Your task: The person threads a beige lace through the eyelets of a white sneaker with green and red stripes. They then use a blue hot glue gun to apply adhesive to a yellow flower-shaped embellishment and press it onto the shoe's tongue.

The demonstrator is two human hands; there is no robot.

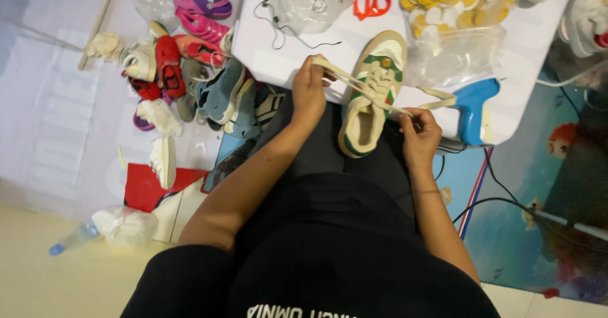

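A cream sneaker with green trim (372, 96) lies across the near edge of a white table (266, 45), toe pointing away from me. My left hand (309, 90) pinches one end of its cream shoelace (354, 85) at the shoe's left side. My right hand (419, 134) grips the other lace end at the shoe's right, near the heel. The lace runs taut across the shoe between both hands.
A pile of small shoes and sandals (190, 71) lies on the floor at left. On the table are red scissors (373, 1), a clear plastic bag (310, 1), a bag of yellow and white discs (453, 14) and a blue glue gun (475, 106). Cables (500, 197) trail at right.
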